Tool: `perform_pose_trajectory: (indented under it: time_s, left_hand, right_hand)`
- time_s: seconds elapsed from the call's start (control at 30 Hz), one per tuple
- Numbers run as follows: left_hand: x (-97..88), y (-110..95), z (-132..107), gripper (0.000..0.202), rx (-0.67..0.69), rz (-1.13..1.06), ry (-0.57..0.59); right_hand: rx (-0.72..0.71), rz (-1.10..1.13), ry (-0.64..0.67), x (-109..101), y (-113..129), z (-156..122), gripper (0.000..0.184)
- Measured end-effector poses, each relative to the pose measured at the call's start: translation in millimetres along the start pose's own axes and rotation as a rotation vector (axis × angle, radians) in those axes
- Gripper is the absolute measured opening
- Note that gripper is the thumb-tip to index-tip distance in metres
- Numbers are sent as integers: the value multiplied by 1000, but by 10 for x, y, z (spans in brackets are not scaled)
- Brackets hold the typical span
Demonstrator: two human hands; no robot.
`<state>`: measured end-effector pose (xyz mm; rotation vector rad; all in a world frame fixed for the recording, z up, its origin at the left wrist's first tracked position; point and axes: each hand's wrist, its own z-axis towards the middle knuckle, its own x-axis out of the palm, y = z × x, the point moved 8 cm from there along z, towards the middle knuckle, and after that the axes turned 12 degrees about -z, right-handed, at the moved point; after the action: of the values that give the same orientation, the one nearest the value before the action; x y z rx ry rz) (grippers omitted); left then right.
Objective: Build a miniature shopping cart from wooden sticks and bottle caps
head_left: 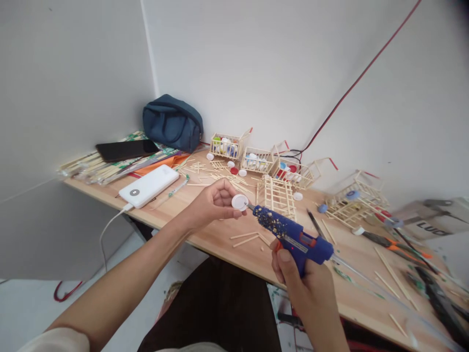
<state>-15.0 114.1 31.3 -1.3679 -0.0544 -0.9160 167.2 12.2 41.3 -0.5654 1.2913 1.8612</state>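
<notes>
Above the desk's (220, 237) near edge, a white bottle cap (240, 202) sat pinched at its rim in the fingers (229, 189) of the left hand (212, 203). The right hand (306, 283) was closed round the grip of a blue glue gun (293, 238), its nozzle tip touching the cap. Doing this well seemed to call for a steady cap, a gentle squeeze, and skin kept off the hot tip. Just behind lay a stick ladder frame (277, 195), and farther back stood stick carts (256, 159).

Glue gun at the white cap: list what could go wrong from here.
1. The glue gun nozzle sits right at the white cap pinched in the left hand; hot glue could reach its fingers.
2. The right hand holds the gun above loose sticks; drips might bond them to the table.
</notes>
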Motion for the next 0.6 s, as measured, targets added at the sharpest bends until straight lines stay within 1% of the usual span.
perform_pose_trajectory:
  time_s: [0.1, 0.2, 0.37, 0.53, 0.6]
  left_hand:
    - [-5, -18, -35, 42, 9, -51, 45]
    - [-21, -34, -63, 38, 12, -75, 49]
    - [-75, -31, -103, 37, 12, -100, 37]
    - [-131, -14, -127, 38, 17, -92, 32]
    - [-137, -16, -131, 38, 16, -92, 24]
  right_hand:
    - [0, -20, 64, 46, 75, -19, 40]
    - [7, -49, 79, 49, 138, -42, 42]
    - [0, -105, 76, 45, 223, -51, 47]
    - [-37, -144, 67, 48, 302, -35, 47]
    - [-54, -163, 45, 40, 331, -30, 47]
